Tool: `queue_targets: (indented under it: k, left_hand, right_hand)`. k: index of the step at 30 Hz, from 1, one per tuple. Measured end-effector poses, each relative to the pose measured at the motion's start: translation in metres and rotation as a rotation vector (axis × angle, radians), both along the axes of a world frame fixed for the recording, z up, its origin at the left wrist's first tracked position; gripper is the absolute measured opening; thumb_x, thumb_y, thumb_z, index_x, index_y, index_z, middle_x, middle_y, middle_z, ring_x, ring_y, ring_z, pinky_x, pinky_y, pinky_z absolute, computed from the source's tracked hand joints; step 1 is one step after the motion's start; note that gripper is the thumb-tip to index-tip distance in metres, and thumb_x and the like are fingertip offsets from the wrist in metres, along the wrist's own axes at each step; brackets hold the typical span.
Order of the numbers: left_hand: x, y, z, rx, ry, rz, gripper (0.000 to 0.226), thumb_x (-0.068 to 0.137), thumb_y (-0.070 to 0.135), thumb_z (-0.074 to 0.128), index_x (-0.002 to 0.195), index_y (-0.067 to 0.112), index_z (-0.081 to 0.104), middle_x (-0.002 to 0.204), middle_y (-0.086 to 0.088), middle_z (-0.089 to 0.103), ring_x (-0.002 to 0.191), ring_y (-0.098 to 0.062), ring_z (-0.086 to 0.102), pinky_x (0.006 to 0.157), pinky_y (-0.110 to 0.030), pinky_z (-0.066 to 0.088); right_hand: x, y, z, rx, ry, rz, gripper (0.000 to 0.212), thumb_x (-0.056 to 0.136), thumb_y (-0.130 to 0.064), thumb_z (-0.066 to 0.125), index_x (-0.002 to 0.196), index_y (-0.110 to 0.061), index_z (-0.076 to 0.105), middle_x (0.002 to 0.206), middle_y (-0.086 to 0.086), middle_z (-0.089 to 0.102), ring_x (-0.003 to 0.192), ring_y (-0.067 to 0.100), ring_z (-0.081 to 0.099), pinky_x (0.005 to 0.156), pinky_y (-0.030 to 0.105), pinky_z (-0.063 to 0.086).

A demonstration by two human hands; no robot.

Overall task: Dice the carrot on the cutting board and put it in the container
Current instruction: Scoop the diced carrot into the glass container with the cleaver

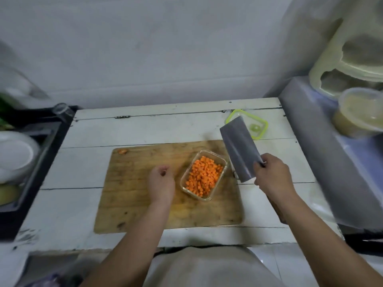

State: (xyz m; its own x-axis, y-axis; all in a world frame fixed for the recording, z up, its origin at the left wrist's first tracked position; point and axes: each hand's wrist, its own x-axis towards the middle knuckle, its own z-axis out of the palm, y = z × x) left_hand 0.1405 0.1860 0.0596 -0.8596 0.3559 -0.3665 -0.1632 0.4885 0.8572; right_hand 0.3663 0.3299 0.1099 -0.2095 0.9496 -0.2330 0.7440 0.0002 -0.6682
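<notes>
Head view is showing the right hand (271, 175) gripping the cleaver (240, 150) beside the container (204, 175) of diced carrot (204, 176), the left hand (161, 183) resting loosely curled, holding nothing, on the cutting board (128, 195).

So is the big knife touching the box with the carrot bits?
Apart. The head view shows the knife held up in the right hand, with a strip of cutting board visible between its blade and the container of diced carrot.
</notes>
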Motion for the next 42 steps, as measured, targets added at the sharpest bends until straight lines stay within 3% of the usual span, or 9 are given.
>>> queue_targets:
  k: [3, 7, 16, 20, 25, 28, 31, 35, 42]
  left_hand:
    - [0.018, -0.011, -0.009, -0.238, -0.166, -0.201, 0.026, 0.091, 0.037, 0.065, 0.108, 0.018, 0.060, 0.105, -0.008, 0.070, 0.090, -0.031, 0.069, 0.072, -0.037, 0.058]
    - [0.034, -0.002, -0.008, -0.148, -0.378, -0.287, 0.012, 0.100, 0.017, 0.057, 0.111, 0.020, 0.058, 0.106, -0.017, 0.071, 0.075, -0.030, 0.070, 0.059, -0.041, 0.063]
    - [-0.063, -0.077, 0.016, 0.055, -0.248, 0.036, 0.023, 0.106, 0.022, 0.052, 0.103, 0.006, 0.068, 0.079, -0.016, 0.072, 0.051, -0.021, 0.064, 0.047, -0.031, 0.052]
    - [-0.100, -0.101, 0.033, 0.115, -0.130, 0.161, 0.017, 0.102, 0.017, 0.054, 0.099, 0.004, 0.065, 0.077, -0.017, 0.067, 0.049, -0.025, 0.057, 0.048, -0.033, 0.050]
    - [-0.098, -0.076, 0.041, 0.120, -0.094, 0.034, 0.023, 0.102, 0.019, 0.052, 0.097, 0.004, 0.069, 0.076, -0.018, 0.067, 0.054, -0.026, 0.056, 0.049, -0.033, 0.049]
    - [-0.079, -0.039, 0.036, 0.100, -0.100, -0.087, 0.031, 0.103, 0.024, 0.052, 0.087, 0.006, 0.071, 0.070, -0.017, 0.065, 0.055, -0.026, 0.055, 0.049, -0.033, 0.048]
    - [-0.055, 0.009, 0.024, 0.000, -0.042, -0.296, 0.043, 0.105, 0.032, 0.046, 0.074, 0.008, 0.065, 0.061, -0.015, 0.065, 0.049, -0.025, 0.058, 0.052, -0.037, 0.050]
    - [0.003, 0.083, 0.019, -0.122, 0.035, -0.586, 0.039, 0.110, 0.030, 0.037, 0.083, 0.009, 0.057, 0.048, -0.006, 0.060, 0.041, -0.021, 0.059, 0.044, -0.025, 0.043]
    - [0.090, 0.190, 0.002, -0.283, 0.029, -1.045, 0.021, 0.103, 0.020, 0.038, 0.096, 0.011, 0.055, 0.083, -0.018, 0.072, 0.071, -0.036, 0.074, 0.068, -0.047, 0.063]
  right_hand:
    - [-0.005, 0.013, -0.004, 0.096, -0.058, 0.068, 0.017, 0.091, -0.027, 0.051, 0.075, -0.022, 0.056, 0.069, 0.002, 0.065, 0.070, 0.031, 0.065, 0.063, 0.038, 0.053]
    - [-0.020, 0.023, 0.000, 0.187, -0.095, 0.143, 0.015, 0.094, -0.025, 0.056, 0.094, -0.027, 0.071, 0.082, 0.000, 0.070, 0.081, 0.030, 0.062, 0.071, 0.037, 0.052]
    - [-0.063, -0.021, -0.036, 0.208, -0.108, 0.501, 0.044, 0.092, -0.005, 0.057, 0.130, -0.025, 0.064, 0.119, 0.004, 0.050, 0.098, 0.027, 0.060, 0.087, 0.032, 0.050]
    - [-0.086, -0.074, -0.077, 0.332, -0.317, 0.715, 0.066, 0.075, 0.006, 0.071, 0.135, -0.019, 0.057, 0.121, 0.010, 0.044, 0.102, 0.032, 0.055, 0.083, 0.035, 0.052]
    - [-0.104, -0.101, -0.089, 0.295, -0.351, 0.871, 0.053, 0.098, -0.031, 0.061, 0.146, -0.014, 0.046, 0.131, 0.011, 0.045, 0.117, 0.030, 0.054, 0.095, 0.037, 0.053]
    - [-0.094, -0.082, -0.072, 0.115, -0.113, 0.739, 0.034, 0.103, -0.029, 0.052, 0.135, -0.021, 0.061, 0.130, 0.004, 0.062, 0.110, 0.025, 0.064, 0.091, 0.032, 0.050]
    - [-0.050, -0.030, -0.064, 0.078, 0.076, 0.327, 0.024, 0.100, -0.013, 0.056, 0.116, -0.017, 0.073, 0.112, 0.003, 0.074, 0.102, 0.023, 0.068, 0.089, 0.026, 0.046]
    - [0.021, 0.060, -0.063, -0.058, 0.074, -0.093, 0.022, 0.096, -0.014, 0.054, 0.109, -0.017, 0.072, 0.105, 0.005, 0.074, 0.099, 0.031, 0.069, 0.093, 0.043, 0.054]
    - [0.083, 0.154, -0.066, -0.161, 0.051, -0.257, 0.035, 0.086, -0.035, 0.050, 0.112, -0.024, 0.070, 0.112, 0.007, 0.073, 0.111, 0.035, 0.066, 0.099, 0.051, 0.053]
